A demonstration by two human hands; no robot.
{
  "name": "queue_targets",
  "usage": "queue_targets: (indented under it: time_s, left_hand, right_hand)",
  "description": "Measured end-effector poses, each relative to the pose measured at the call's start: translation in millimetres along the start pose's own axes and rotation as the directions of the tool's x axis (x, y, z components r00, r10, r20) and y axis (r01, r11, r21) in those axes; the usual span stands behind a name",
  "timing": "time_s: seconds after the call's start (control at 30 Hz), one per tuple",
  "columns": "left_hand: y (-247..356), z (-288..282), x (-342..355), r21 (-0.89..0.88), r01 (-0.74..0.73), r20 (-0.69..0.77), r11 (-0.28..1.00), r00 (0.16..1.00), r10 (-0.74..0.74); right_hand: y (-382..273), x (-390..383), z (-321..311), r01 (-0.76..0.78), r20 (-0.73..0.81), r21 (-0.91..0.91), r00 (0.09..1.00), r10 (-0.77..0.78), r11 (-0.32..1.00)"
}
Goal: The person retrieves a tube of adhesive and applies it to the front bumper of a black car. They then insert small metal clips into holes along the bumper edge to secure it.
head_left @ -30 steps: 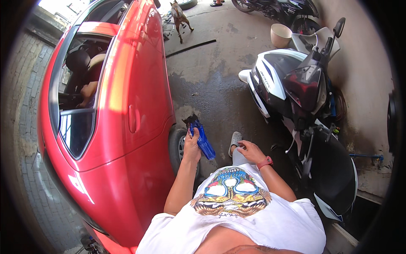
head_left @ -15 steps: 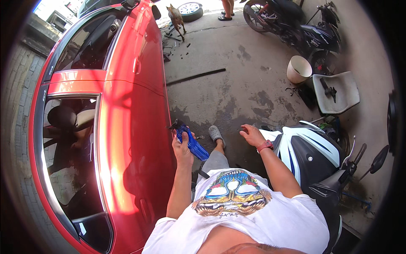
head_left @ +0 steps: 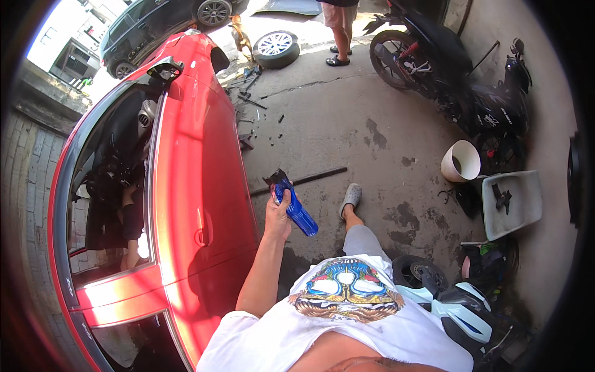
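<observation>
My left hand [head_left: 279, 211] is closed around a blue object [head_left: 300, 209] with a dark top, perhaps a plastic bottle or package, held low in front of my body. The red car [head_left: 217, 217] stands close to my left, its side beside my hand. My right hand and forearm are not visible. My foot in a grey clog [head_left: 351, 199] is on the concrete floor [head_left: 322, 136] beyond the blue object.
Ahead lie a dark bar [head_left: 328, 173], a loose wheel [head_left: 276, 49] and scattered small parts. A dog [head_left: 242, 38] and another person's legs [head_left: 341, 28] stand farther off. Motorbikes [head_left: 458, 80], a bucket [head_left: 460, 160] and a grey tub [head_left: 514, 204] line the right.
I have moved forward alongside the red car, so the wheel, person and bucket show more. My left hand still holds the blue object; my right hand has dropped out of view.
</observation>
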State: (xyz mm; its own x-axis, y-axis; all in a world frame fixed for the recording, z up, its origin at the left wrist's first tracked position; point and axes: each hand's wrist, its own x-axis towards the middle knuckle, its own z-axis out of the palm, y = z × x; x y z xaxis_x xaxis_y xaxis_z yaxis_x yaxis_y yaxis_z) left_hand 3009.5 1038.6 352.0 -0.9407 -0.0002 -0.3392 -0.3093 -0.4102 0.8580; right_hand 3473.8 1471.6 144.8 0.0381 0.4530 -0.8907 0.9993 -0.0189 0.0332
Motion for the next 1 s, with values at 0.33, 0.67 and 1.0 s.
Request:
queue_targets:
  time_s: [0.33, 0.67, 1.0]
  left_hand:
    - [118, 103, 309, -0.169, -0.061, -0.172, 0.984, 0.985, 0.031]
    - [197, 56, 643, -0.246, -0.251, -0.352, 0.936, 0.923, 0.155]
    - [375, 40, 973, -0.240, -0.217, -0.464, 0.946, 0.882, 0.085]
  right_hand:
    - [-619, 16, -50, 0.624, -0.076, -0.396, 0.709, -0.701, 0.674]
    - [-1249, -157, -46, 0.962, -0.120, -0.234, 0.119, -0.986, 0.144]
    - [-1265, -31, 51, 0.584, 0.146, -0.518, 0.780, -0.608, 0.625]
